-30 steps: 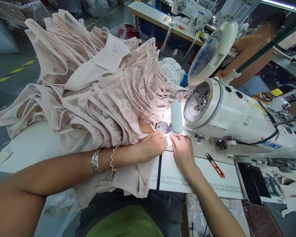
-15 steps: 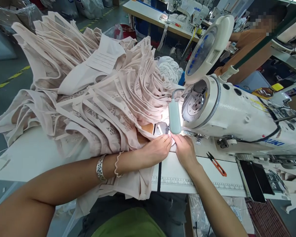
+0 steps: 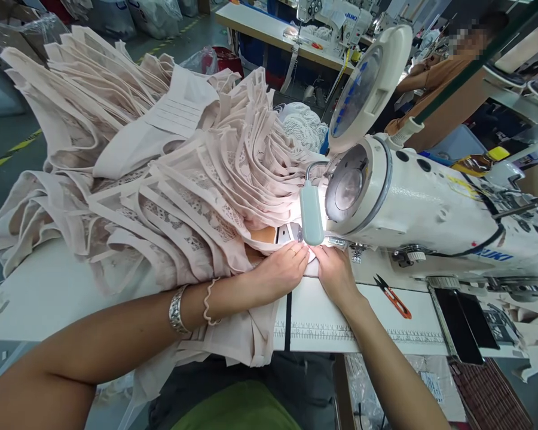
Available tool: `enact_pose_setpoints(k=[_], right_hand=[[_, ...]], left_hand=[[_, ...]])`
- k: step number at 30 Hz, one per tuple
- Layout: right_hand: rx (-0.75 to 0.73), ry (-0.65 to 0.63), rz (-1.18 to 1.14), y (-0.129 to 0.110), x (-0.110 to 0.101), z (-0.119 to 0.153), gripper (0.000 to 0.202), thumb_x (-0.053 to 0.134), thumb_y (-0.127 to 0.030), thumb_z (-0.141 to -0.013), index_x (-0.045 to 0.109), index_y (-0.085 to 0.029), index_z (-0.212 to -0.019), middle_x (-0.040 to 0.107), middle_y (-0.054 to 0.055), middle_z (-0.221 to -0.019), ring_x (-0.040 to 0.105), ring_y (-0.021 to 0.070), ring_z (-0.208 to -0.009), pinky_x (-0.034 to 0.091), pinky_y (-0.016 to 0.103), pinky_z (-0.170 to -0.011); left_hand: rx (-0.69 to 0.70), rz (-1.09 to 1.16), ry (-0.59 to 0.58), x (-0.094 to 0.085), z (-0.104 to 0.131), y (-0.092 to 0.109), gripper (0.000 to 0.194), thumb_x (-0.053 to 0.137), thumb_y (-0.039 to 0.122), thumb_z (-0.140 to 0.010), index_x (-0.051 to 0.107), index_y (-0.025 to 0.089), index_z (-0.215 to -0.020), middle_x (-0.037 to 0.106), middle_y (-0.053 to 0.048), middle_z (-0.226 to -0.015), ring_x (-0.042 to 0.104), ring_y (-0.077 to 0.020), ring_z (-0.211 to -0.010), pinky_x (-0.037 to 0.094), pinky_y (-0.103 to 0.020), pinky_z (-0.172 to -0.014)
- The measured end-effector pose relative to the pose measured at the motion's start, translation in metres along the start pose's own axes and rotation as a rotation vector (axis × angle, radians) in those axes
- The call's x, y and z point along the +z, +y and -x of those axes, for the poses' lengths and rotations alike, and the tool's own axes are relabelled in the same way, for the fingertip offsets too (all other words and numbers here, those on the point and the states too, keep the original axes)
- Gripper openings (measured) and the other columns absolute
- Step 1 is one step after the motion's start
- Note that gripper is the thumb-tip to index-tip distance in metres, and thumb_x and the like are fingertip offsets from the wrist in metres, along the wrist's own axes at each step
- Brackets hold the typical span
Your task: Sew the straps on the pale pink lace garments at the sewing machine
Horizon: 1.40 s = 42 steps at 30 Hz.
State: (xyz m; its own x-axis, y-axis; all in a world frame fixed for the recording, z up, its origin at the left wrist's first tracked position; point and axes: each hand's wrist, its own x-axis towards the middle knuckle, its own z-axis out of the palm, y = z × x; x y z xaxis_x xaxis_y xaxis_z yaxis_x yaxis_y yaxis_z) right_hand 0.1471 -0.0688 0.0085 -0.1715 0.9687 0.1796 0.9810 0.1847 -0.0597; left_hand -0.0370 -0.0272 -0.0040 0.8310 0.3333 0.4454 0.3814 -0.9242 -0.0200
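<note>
My left hand and my right hand meet just in front of the needle area of a white sewing machine. Both are closed in a pinch on the edge of a pale pink garment piece; only a small bit of it shows between them. A light green lamp-like block hangs over my fingertips and hides the needle. Left of the machine, a large heap of pale pink garment pieces with lace panels covers the table and passes under my left forearm.
Orange-handled thread snips lie right of my right hand. A measuring tape strip runs along the table's front edge. The machine's round cover stands raised. A dark phone-like slab sits at the right. Beyond, a person works.
The view has shifted slightly. The disc inside the machine's head looks smoother, its holes no longer distinct. My hands keep nearly the same place and pinch.
</note>
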Motion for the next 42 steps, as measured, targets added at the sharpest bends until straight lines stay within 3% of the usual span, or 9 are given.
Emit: enact_pose_setpoints(k=[8, 16, 27, 30, 35, 42], right_hand=[[0.055, -0.042, -0.017, -0.002, -0.005, -0.003, 0.053, 0.032, -0.009, -0.089, 0.066, -0.026, -0.127, 0.070, 0.008, -0.095, 0.058, 0.0232, -0.085, 0.045, 0.036, -0.082], [0.099, -0.097, -0.065, -0.004, -0.007, -0.005, 0.049, 0.031, -0.008, -0.086, 0.070, -0.026, -0.112, 0.070, 0.006, -0.090, 0.056, 0.0224, -0.082, 0.042, 0.034, -0.080], [0.093, -0.082, -0.071, -0.003, -0.005, -0.007, 0.052, 0.033, -0.006, -0.084, 0.070, -0.026, -0.116, 0.072, 0.006, -0.090, 0.059, 0.0224, -0.082, 0.045, 0.034, -0.080], [0.098, -0.005, -0.159, 0.000, -0.003, -0.006, 0.053, 0.032, -0.008, -0.085, 0.070, -0.024, -0.118, 0.073, 0.008, -0.099, 0.062, 0.0229, -0.092, 0.048, 0.036, -0.084], [0.129, 0.156, -0.397, 0.002, 0.007, 0.000, 0.046, 0.035, -0.013, -0.088, 0.077, -0.024, -0.102, 0.074, 0.005, -0.101, 0.065, 0.0195, -0.097, 0.050, 0.036, -0.094], [0.036, 0.152, -0.327, -0.002, 0.008, 0.005, 0.048, 0.033, -0.008, -0.088, 0.072, -0.024, -0.111, 0.074, 0.004, -0.100, 0.064, 0.0193, -0.095, 0.052, 0.034, -0.086]], left_hand=[[-0.010, -0.062, -0.032, -0.007, -0.005, -0.002, 0.037, 0.026, 0.003, -0.100, 0.059, 0.002, -0.118, 0.067, -0.019, -0.117, 0.064, -0.0237, -0.107, 0.048, -0.037, -0.091], [-0.045, 0.026, -0.066, -0.007, -0.007, -0.005, 0.030, 0.032, 0.003, -0.100, 0.057, 0.004, -0.116, 0.066, -0.019, -0.112, 0.063, -0.0219, -0.094, 0.046, -0.034, -0.081], [-0.039, -0.058, 0.004, -0.004, -0.006, -0.005, 0.031, 0.029, 0.006, -0.101, 0.059, 0.007, -0.108, 0.065, -0.013, -0.098, 0.058, -0.0207, -0.083, 0.042, -0.034, -0.079], [-0.027, -0.096, -0.019, -0.010, -0.004, -0.009, 0.029, 0.031, 0.003, -0.099, 0.059, 0.008, -0.102, 0.063, -0.011, -0.092, 0.056, -0.0201, -0.080, 0.041, -0.035, -0.082], [-0.005, -0.054, -0.075, -0.021, -0.002, -0.028, 0.027, 0.037, -0.001, -0.094, 0.054, 0.015, -0.081, 0.060, -0.006, -0.083, 0.054, -0.0199, -0.080, 0.041, -0.036, -0.087], [0.002, 0.103, -0.075, -0.025, -0.002, -0.039, 0.012, 0.047, 0.009, -0.098, 0.058, 0.014, -0.099, 0.064, -0.009, -0.105, 0.054, -0.0214, -0.101, 0.040, -0.036, -0.099]])
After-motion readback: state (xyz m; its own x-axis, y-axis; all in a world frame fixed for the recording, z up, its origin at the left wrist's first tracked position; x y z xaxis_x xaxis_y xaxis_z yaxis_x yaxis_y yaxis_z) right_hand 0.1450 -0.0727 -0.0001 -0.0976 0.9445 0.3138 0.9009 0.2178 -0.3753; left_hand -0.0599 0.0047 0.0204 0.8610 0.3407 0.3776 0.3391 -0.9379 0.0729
